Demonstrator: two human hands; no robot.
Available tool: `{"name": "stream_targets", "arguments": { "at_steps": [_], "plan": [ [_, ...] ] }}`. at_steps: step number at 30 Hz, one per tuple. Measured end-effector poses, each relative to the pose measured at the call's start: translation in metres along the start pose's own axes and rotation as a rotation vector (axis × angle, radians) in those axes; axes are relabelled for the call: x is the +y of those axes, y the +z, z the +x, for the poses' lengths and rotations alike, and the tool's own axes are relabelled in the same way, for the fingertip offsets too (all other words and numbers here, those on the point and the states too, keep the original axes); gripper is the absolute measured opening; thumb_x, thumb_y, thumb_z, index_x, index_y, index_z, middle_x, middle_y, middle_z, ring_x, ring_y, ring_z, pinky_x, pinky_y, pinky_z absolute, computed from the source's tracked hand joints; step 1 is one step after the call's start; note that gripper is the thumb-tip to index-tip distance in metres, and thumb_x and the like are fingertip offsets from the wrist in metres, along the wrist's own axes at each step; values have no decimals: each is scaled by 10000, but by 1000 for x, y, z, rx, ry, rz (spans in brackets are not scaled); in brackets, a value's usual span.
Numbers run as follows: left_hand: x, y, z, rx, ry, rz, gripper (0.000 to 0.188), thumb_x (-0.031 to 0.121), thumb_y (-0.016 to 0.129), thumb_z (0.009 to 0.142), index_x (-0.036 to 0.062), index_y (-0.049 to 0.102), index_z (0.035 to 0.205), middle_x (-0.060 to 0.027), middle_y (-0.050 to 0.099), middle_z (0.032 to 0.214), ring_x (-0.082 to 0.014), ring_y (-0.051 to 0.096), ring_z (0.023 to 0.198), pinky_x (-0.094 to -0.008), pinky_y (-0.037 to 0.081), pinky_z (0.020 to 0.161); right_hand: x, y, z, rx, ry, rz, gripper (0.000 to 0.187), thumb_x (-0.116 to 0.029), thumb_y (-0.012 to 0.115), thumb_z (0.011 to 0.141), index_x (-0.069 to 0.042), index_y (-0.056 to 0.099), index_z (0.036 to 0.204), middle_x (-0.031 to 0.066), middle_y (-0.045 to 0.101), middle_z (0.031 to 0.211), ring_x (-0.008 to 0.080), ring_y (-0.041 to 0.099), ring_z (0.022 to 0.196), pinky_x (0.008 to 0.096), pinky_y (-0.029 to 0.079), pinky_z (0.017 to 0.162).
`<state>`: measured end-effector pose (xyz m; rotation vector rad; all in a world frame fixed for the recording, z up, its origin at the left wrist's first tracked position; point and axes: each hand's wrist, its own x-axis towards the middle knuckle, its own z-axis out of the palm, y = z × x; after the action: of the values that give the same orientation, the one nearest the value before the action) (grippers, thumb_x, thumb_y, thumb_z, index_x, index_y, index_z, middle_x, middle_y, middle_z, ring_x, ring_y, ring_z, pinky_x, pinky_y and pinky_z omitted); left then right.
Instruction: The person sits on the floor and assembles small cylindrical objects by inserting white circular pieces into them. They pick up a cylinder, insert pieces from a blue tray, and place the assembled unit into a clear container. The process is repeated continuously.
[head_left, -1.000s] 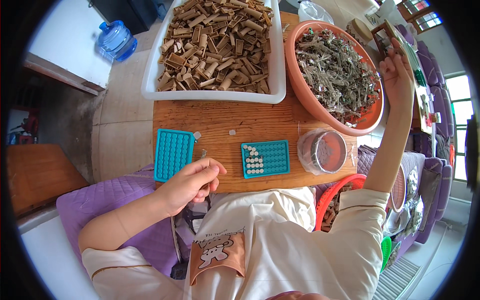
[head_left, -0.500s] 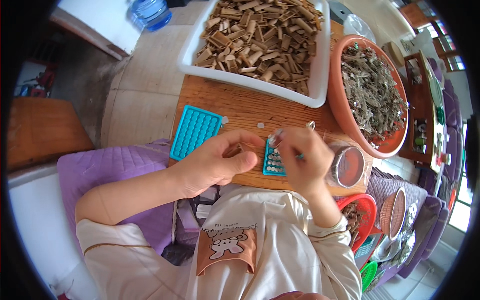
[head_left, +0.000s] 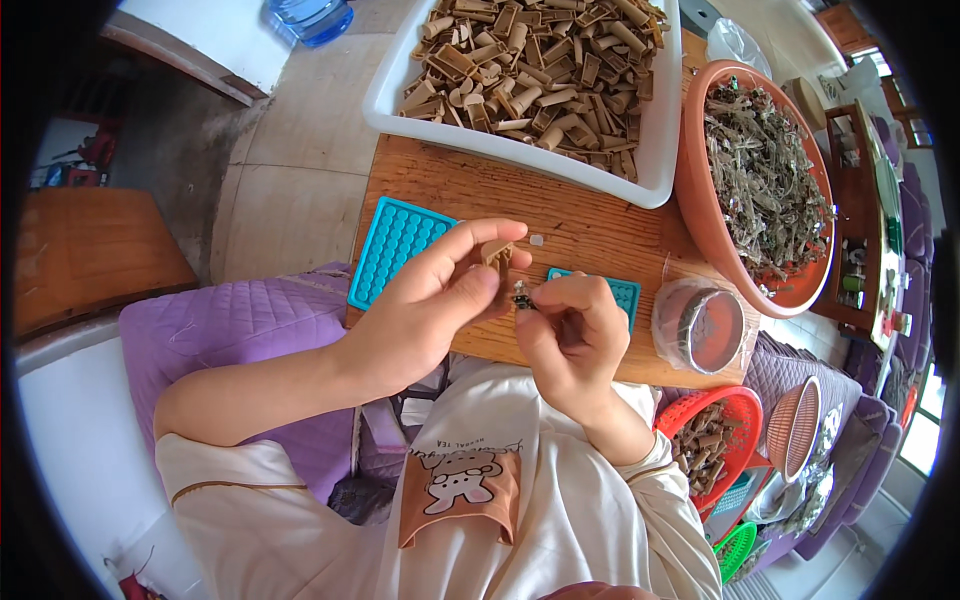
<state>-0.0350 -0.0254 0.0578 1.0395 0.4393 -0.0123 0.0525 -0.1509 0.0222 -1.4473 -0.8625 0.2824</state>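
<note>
Brown and thin-walled, a trough-shaped casing [head_left: 499, 256] is pinched between thumb and fingers of the half-curled left hand [head_left: 430, 305], over the table [head_left: 450, 178] of grained wood. Its long axis seems to run roughly up and down the view, rounded end toward the tub [head_left: 520, 156], though the fingers hide much of it. The right hand [head_left: 585, 345], thumb against bent forefinger, grips a small dark, glinting part [head_left: 521, 297] just below the casing; whether the two touch I cannot tell. Smooth white plastic forms the tub, heaped with similar brown shells [head_left: 545, 85]. An orange basin [head_left: 692, 185] holds tangled, silvery-grey pieces [head_left: 765, 180]. The teal tray [head_left: 385, 262] beyond the left hand has rows of round cells.
</note>
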Motion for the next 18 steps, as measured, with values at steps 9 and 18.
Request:
{"name": "stream_targets", "arguments": {
  "at_steps": [9,18],
  "plan": [
    [3,3,-4,-31,174,249,328,115,548,818,41,456,1125,-55,529,1026,-87,506,899,-214,429,755,-8,3,2,113,-57,-24,155,92,574,630,4,523,748,42,513,580,55,406,415,188,311,373],
    [1,2,-4,-11,197,197,373,106,583,789,39,468,1137,-67,546,1029,-84,520,877,-221,445,753,-15,5,-1,114,-181,-148,170,109,603,650,20,552,785,52,523,603,86,457,452,200,369,408]
  ]
}}
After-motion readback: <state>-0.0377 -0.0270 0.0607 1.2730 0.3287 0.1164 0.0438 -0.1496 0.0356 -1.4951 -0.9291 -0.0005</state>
